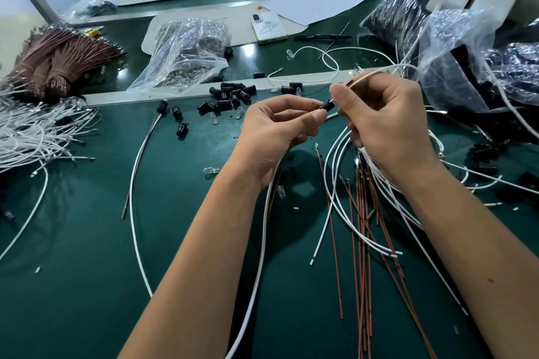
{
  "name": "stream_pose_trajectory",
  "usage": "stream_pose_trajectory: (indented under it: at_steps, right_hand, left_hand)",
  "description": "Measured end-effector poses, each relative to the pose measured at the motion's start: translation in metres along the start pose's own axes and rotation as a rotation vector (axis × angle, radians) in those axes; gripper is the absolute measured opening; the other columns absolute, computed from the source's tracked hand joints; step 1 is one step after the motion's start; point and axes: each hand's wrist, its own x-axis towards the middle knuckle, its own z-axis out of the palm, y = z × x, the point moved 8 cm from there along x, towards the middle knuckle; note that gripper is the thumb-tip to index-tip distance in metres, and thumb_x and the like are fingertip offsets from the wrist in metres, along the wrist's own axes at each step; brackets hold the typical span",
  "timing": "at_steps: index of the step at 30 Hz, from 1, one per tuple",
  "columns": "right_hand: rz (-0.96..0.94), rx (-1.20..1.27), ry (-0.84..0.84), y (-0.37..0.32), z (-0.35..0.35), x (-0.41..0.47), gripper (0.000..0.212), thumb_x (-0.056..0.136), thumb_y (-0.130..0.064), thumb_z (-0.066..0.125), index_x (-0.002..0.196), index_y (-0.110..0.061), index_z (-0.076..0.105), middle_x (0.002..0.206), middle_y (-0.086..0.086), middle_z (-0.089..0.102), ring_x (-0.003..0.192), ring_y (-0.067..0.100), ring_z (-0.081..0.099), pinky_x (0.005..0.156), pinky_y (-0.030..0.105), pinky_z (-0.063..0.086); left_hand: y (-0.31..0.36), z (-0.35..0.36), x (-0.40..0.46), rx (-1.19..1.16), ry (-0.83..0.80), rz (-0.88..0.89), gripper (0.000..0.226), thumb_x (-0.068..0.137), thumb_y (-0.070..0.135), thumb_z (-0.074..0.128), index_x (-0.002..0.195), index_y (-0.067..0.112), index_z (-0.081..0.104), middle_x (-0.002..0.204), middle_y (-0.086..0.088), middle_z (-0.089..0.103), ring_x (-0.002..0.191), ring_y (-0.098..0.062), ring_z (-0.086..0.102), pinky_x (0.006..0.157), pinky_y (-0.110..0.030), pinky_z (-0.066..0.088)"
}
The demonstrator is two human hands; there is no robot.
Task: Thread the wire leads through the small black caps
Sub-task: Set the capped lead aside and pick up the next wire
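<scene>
1. I am watching the left hand (277, 128) pinching a small black cap (327, 104) at its fingertips, raised above the tabletop (87, 242), probably so the cap's bore faces the other hand.
2. The right hand (388, 125) is gripping a white wire lead (370, 76) close beside the cap, thumb and fingers curled round it; whether the tip is entering the cap, I cannot tell.
3. Spare caps (230, 96) are lying just beyond the hands, near enough for the next pick.
4. Loose white and brown leads (361, 227) are trailing below the right hand, crowding that side.
5. Below the left hand there is more open room; bags (466, 67) are hemming in the far right.
</scene>
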Motion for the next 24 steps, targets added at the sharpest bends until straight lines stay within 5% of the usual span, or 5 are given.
stream_pose_trajectory:
  at_steps: [7, 14, 24]
  right_hand:
    - [0.067, 0.139, -0.048, 0.004, 0.005, 0.000, 0.013, 0.090, -0.017, 0.080, 0.083, -0.008, 0.073, 0.064, 0.003, 0.067, 0.047, 0.017, 0.053, 0.039, 0.024, 0.042]
    - [0.064, 0.173, -0.071, 0.000, 0.005, -0.001, 0.012, 0.089, -0.016, 0.080, 0.083, -0.009, 0.073, 0.064, 0.004, 0.067, 0.048, 0.016, 0.053, 0.040, 0.023, 0.043]
    - [0.202, 0.418, -0.080, 0.007, 0.005, -0.001, 0.006, 0.097, -0.012, 0.069, 0.091, -0.012, 0.068, 0.074, 0.005, 0.065, 0.062, 0.016, 0.056, 0.044, 0.023, 0.043]
  left_hand:
    - [-0.002, -0.004, 0.002, -0.049, 0.022, -0.009, 0.011, 0.076, 0.007, 0.082, 0.079, 0.017, 0.078, 0.071, -0.004, 0.072, 0.062, -0.012, 0.064, 0.060, -0.018, 0.050]
    - [-0.005, -0.003, 0.003, -0.117, -0.017, -0.031, 0.012, 0.066, 0.018, 0.083, 0.078, 0.018, 0.079, 0.080, -0.008, 0.072, 0.063, -0.012, 0.064, 0.060, -0.017, 0.051]
    - [-0.012, -0.013, 0.009, -0.281, 0.084, -0.167, 0.013, 0.101, 0.007, 0.055, 0.089, 0.011, 0.050, 0.082, -0.010, 0.068, 0.047, -0.007, 0.038, 0.046, -0.016, 0.027]
